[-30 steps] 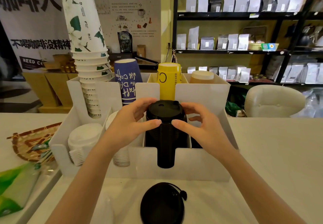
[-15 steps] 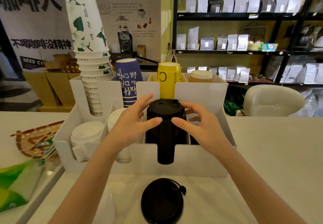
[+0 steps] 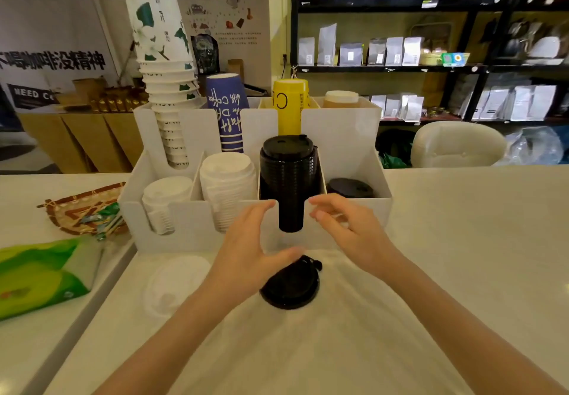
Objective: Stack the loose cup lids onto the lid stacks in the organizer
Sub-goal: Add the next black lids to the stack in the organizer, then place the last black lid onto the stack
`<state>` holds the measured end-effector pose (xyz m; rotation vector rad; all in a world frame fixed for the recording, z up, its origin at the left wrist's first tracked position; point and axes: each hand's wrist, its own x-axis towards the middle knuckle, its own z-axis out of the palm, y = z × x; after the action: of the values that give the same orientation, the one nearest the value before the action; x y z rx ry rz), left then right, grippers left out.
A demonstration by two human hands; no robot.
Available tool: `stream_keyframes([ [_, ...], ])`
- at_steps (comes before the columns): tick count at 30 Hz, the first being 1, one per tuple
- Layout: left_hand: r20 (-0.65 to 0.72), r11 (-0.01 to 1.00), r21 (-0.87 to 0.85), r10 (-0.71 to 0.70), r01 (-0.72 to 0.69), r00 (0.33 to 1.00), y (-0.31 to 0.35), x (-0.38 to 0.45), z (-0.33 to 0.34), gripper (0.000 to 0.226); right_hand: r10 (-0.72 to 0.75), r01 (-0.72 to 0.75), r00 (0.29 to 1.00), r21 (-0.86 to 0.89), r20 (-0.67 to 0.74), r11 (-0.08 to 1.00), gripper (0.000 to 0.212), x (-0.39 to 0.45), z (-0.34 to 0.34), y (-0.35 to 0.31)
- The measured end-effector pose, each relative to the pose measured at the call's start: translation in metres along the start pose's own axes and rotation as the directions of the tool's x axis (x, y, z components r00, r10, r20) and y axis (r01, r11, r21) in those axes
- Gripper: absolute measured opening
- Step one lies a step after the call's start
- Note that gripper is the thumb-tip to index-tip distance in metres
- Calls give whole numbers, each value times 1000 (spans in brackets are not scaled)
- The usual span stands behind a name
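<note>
A pale counter (image 3: 462, 240) runs under me in a coffee shop, shelves of bagged goods (image 3: 385, 52) behind. Nearest, my forearms come in from the bottom edge, cut off by the frame. Between them a loose black lid (image 3: 291, 286) lies flat on the counter, its near-left rim partly hidden by my left hand (image 3: 246, 253). That hand hovers over it, fingers spread, gripping nothing; I cannot tell whether the thumb touches the lid. My right hand (image 3: 354, 234) hangs just beside, fingers loosely curled and apart, empty too. Left of the black lid a loose clear lid (image 3: 175, 283) rests on the counter, faint and hard to make out against the pale top.

Beyond my hands stands the white organizer (image 3: 354, 219). Its front row holds two white lid stacks (image 3: 228, 185), a tall black lid stack (image 3: 288, 176) rising above the wall, and a low black lid stack (image 3: 349, 188) mostly hidden behind the wall. The rear row holds upturned cups: a white-and-green cup stack (image 3: 163, 65) cut off at the top, a blue cup (image 3: 228, 111), a yellow cup (image 3: 291, 105).
</note>
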<state>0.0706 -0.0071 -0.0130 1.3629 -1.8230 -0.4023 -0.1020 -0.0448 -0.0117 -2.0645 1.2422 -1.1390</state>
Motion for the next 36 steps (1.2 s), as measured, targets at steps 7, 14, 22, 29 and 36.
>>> stream_keyframes([
  [7, 197, 978, 69, -208, 198, 958, -15, -39, 31, 94, 171, -153, 977, -140, 127, 978, 35, -27, 33, 16],
  [14, 175, 986, 3, -164, 166, 971, -13, -41, 32, 69, 185, -146, 969, -218, 166, 965, 34, -36, 38, 13],
  [22, 113, 985, -25, -169, 173, 979, -14, -40, 29, 85, 158, -133, 978, -181, 136, 975, 33, -33, 31, 6],
  [29, -44, 987, -126, -104, 98, 994, 2, -28, 8, 86, 27, -28, 1000, -97, -15, 995, 28, -18, 14, -15],
  [36, -142, 970, -243, -21, -14, 990, 30, 9, -20, 73, -82, 76, 991, -61, -110, 995, 28, 20, -15, -44],
])
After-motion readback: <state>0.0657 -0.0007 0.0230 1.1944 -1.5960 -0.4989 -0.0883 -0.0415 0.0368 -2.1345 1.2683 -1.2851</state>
